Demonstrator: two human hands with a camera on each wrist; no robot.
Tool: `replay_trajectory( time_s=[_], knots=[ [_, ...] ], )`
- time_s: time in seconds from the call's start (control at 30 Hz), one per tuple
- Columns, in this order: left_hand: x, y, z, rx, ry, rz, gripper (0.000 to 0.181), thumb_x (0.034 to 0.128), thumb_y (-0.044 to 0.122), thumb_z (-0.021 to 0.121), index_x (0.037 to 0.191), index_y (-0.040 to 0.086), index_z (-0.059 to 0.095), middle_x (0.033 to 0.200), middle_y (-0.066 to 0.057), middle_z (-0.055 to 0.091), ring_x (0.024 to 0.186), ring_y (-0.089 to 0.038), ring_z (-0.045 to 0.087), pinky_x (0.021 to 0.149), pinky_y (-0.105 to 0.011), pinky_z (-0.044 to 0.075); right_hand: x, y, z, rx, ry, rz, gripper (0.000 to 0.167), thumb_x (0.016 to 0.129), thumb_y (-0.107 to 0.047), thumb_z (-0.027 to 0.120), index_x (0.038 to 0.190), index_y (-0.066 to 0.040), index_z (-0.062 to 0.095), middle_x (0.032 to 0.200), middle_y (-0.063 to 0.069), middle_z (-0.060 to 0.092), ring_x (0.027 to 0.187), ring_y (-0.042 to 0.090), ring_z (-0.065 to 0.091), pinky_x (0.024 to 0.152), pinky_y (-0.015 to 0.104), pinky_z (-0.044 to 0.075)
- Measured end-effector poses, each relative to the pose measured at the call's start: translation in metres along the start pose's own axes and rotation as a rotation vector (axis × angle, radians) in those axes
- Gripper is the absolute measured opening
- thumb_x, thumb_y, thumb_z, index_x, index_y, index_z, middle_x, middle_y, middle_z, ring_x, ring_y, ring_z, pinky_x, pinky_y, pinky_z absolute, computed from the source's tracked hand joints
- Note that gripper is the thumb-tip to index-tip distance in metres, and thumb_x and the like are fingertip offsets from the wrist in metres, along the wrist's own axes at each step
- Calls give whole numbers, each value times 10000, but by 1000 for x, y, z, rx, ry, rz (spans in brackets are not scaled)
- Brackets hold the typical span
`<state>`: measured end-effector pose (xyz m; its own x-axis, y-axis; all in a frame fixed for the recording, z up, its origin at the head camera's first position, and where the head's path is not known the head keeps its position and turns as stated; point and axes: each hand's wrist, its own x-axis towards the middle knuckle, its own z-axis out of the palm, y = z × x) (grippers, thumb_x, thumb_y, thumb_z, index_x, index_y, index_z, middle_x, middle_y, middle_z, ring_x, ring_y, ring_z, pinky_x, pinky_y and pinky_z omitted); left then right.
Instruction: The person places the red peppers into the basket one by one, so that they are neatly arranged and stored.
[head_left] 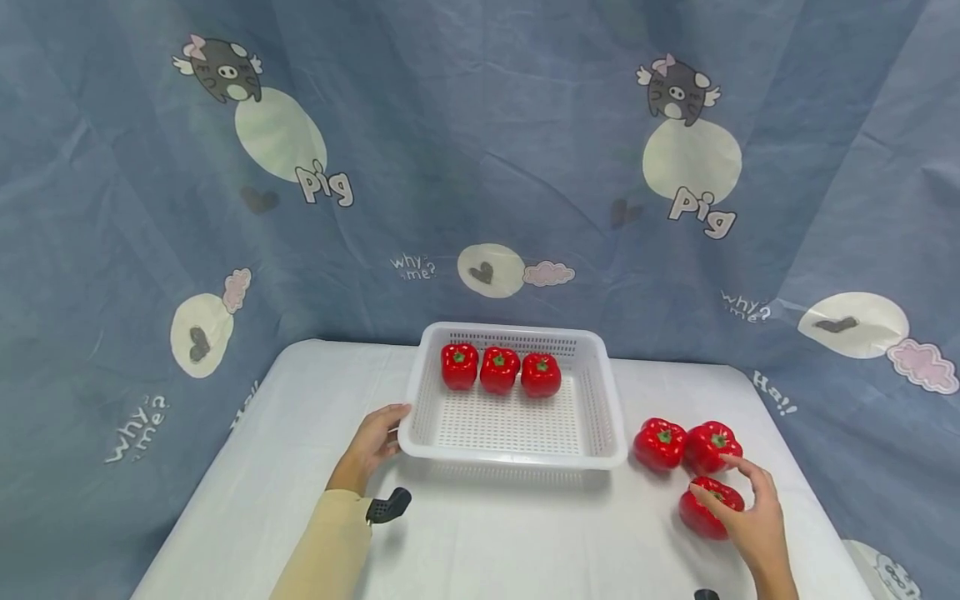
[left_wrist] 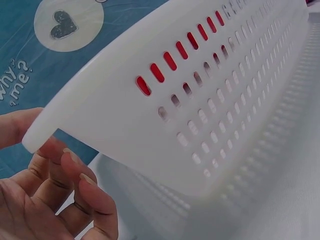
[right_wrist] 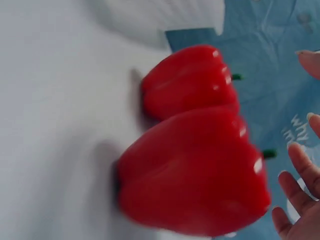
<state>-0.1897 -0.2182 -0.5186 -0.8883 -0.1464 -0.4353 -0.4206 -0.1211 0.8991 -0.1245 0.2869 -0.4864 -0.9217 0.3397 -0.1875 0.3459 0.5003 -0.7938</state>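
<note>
A white perforated basket [head_left: 513, 458] holds three red bell peppers [head_left: 499, 370] in a row along its back. At its left end my left hand [head_left: 372, 439] grips the rim; the left wrist view shows the left hand [left_wrist: 55, 195] with its fingers curled beneath the basket's rim [left_wrist: 75, 95]. Right of the basket, three more peppers lie on the table, two behind [head_left: 660, 444] [head_left: 712, 447] and one in front [head_left: 701, 515]. My right hand [head_left: 750, 515] hovers over the front one, thumb and fingers spread, holding nothing. In the right wrist view the right hand [right_wrist: 302, 185] appears beside two peppers [right_wrist: 192, 172].
A white-covered table [head_left: 480, 542] lies under everything. Blue patterned cloth [head_left: 480, 167] hangs behind the table and along both sides. The basket's right end is close to the loose peppers.
</note>
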Motion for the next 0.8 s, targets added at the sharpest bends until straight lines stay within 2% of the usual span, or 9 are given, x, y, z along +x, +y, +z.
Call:
replay_trajectory(
  time_s=[0.17,0.37,0.57,0.8],
  knots=[
    [0,1,-1,1,2,-2,481,975,307,542,1350,12,482,1339,-178,524,1041,-217,587,814,-316,498,1,15,4,-26,-71,16,950,780,-320,799,1479,-45,217,1518,295,86,1366,508,112,976,700,307],
    [1,1,-1,-3,-6,-8,476,973,300,549,1350,16,484,1335,-173,524,1037,-216,583,809,-313,494,4,28,6,-5,-168,21,1055,798,-348,785,1507,-6,82,1490,331,79,1335,526,141,996,657,324],
    [1,1,-1,1,-13,-9,496,973,309,552,1362,13,471,1352,-179,513,1062,-231,576,816,-317,492,8,37,9,-19,-191,16,1073,804,-314,783,1491,56,46,1474,331,142,1321,519,181,1015,644,316],
    [1,0,-3,-6,-19,2,470,979,288,543,1356,16,479,1354,-182,507,1054,-230,579,799,-314,499,11,47,7,-34,-207,101,1165,775,-403,793,1508,27,-3,1479,337,130,1304,539,164,1012,684,272]
  ],
)
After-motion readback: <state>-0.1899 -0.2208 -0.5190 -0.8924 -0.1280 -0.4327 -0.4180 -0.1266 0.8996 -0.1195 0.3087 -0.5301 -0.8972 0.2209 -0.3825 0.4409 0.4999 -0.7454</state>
